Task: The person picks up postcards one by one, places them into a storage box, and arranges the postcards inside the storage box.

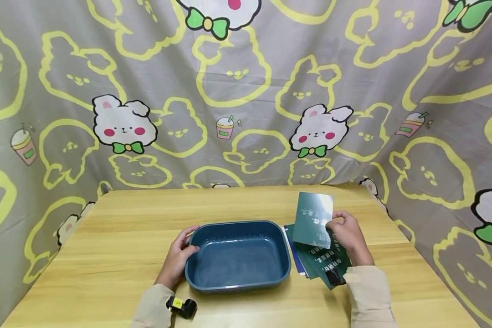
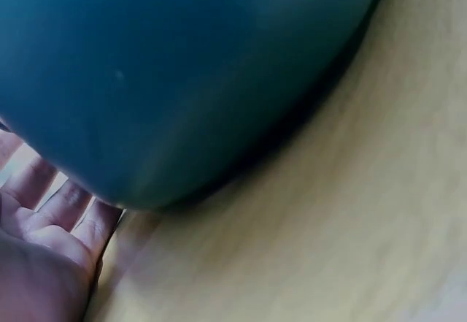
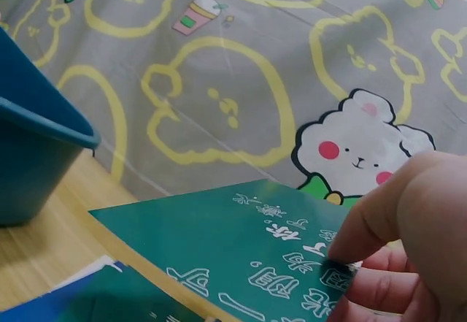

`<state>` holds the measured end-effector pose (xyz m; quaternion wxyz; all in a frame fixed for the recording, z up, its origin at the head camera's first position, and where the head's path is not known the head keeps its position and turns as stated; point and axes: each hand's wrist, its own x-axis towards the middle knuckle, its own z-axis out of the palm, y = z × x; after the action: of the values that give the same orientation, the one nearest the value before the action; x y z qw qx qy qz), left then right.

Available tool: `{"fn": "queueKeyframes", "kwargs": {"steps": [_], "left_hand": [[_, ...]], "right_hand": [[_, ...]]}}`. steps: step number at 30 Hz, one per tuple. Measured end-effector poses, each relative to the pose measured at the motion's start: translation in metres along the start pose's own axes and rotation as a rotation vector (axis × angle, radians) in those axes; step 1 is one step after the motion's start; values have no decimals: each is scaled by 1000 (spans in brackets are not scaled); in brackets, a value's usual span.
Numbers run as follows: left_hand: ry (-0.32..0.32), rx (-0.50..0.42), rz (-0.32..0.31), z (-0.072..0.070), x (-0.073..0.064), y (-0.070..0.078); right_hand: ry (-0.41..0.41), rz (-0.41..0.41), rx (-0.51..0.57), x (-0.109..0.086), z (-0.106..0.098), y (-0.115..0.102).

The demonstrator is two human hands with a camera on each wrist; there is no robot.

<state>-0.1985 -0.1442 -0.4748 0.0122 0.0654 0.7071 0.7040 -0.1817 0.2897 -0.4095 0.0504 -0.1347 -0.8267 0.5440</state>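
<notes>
A dark blue rectangular plastic basin stands on the table, its inside bare. My left hand grips its left end, thumb over the rim and fingers along the outer wall. In the left wrist view, those fingers lie against the blue wall. Between thumb and fingers, my right hand pinches the edge of a green card with white Chinese characters. The card is raised and tilted above a fanned pile of similar green cards, right of the basin. A blue card shows at the pile's left edge.
The light wooden table runs back to a grey curtain with yellow outlines and white bunnies, which also hangs at both sides. A black strap device sits at the left wrist, and another black piece near the right sleeve.
</notes>
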Motion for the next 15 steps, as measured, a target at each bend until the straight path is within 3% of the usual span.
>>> {"fn": "queueKeyframes", "kwargs": {"steps": [9, 15], "left_hand": [[7, 20, -14, -1, 0, -1], [-5, 12, 0, -2, -1, -3]], "right_hand": [[11, -35, 108, -6, 9, -15], [-8, -102, 176, -11, 16, -19]]}}
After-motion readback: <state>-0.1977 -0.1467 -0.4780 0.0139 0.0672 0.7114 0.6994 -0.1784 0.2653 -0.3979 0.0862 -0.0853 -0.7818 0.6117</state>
